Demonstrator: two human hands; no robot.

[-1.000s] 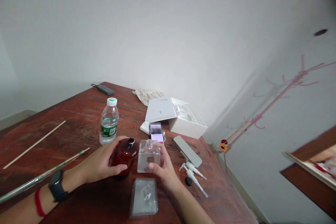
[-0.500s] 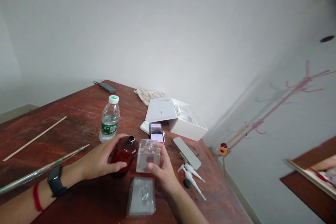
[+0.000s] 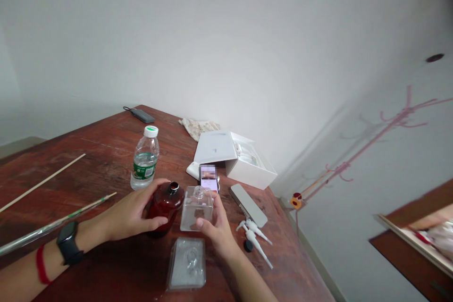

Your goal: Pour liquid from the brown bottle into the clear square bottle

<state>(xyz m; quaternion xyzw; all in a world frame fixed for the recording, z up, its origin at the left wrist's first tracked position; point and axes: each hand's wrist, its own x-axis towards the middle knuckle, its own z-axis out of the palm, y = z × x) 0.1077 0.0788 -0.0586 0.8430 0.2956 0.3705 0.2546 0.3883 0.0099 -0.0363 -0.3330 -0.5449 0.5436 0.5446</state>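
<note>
My left hand (image 3: 141,212) is wrapped round a dark red-brown bottle (image 3: 166,207) with an open neck. In my right hand (image 3: 215,226), thumb in front and fingers behind, is a clear square bottle (image 3: 194,212), also uncapped. The two bottles stand side by side, nearly touching. Closer to me lies a clear plastic case (image 3: 187,264) with a round shape in it. White pump heads (image 3: 255,240) with tapered tubes rest to the right, beside a small black cap (image 3: 248,246).
Beyond my left hand stands a water bottle (image 3: 144,160). A phone (image 3: 208,181), an open white box (image 3: 247,170) and a grey case (image 3: 248,205) lie further back. Sticks (image 3: 46,181) lie at left; a pink coat rack (image 3: 375,137) is beyond the table's right edge.
The view has shifted slightly, so everything sits a little further left in the picture. Both hands keep their hold on the two bottles.
</note>
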